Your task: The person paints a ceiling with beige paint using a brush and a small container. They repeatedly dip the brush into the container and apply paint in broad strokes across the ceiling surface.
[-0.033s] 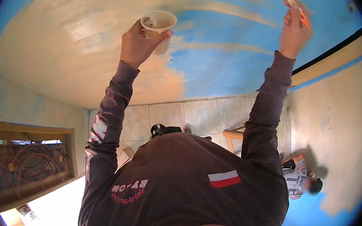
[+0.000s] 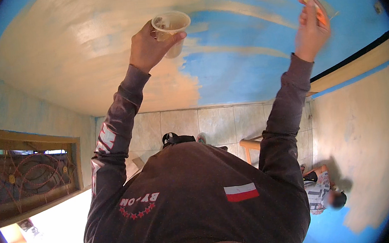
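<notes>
My left hand (image 2: 150, 46) is closed around a translucent plastic cup (image 2: 171, 23), held up with its rim toward me and cream paint smeared inside. Higher and to the right, my right hand (image 2: 311, 33) grips a paintbrush (image 2: 319, 12) by its orange handle. The brush's pale bristle end points up and left, by the wall (image 2: 241, 75); I cannot tell whether it touches. Cream paint covers the wall's left part, while streaks of it cross the blue on the right.
A wooden stool or chair (image 2: 251, 145) stands on the tiled floor (image 2: 180, 122) below my right arm. Another person (image 2: 320, 191) is low by the right-hand wall (image 2: 354, 129). To my left is a wooden-framed opening with a metal grille (image 2: 35, 174).
My right hand and the paintbrush have shifted slightly to the left along the wall. My left hand with the cup has hardly moved.
</notes>
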`<state>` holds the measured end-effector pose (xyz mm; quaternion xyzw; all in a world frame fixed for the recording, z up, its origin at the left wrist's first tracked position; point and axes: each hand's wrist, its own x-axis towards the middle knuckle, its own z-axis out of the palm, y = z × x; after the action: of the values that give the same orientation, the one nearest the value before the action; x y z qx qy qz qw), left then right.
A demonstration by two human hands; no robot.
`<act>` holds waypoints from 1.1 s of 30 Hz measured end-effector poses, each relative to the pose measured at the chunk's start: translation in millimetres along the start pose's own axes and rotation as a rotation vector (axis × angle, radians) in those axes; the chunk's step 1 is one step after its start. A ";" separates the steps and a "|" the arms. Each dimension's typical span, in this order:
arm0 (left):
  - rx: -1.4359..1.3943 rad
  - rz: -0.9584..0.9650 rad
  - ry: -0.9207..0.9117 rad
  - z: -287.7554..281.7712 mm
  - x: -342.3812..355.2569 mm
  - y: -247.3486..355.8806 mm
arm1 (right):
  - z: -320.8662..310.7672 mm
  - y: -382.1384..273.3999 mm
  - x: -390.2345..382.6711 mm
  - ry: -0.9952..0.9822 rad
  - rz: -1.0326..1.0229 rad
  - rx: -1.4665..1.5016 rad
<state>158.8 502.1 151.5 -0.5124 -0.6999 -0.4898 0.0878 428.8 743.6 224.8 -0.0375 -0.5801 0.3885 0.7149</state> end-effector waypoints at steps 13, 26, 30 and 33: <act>0.073 -0.063 0.011 -3.5 2.2 6.1 | 121.3 21.5 -23.7 -0.263 -0.106 -0.056; -0.062 -0.061 -0.014 -14.3 -20.7 -20.0 | -102.9 64.3 46.2 0.115 0.164 -0.276; -0.048 -0.117 -0.046 -19.3 -31.9 -31.7 | -159.2 93.8 66.0 0.123 0.168 -0.344; -0.048 -0.119 -0.071 -19.0 -38.8 -38.1 | -189.6 111.1 81.7 0.164 0.205 -0.312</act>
<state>138.8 463.1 114.2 -0.4887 -0.7198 -0.4926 0.0213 536.8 945.1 172.7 -0.2379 -0.5664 0.3603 0.7019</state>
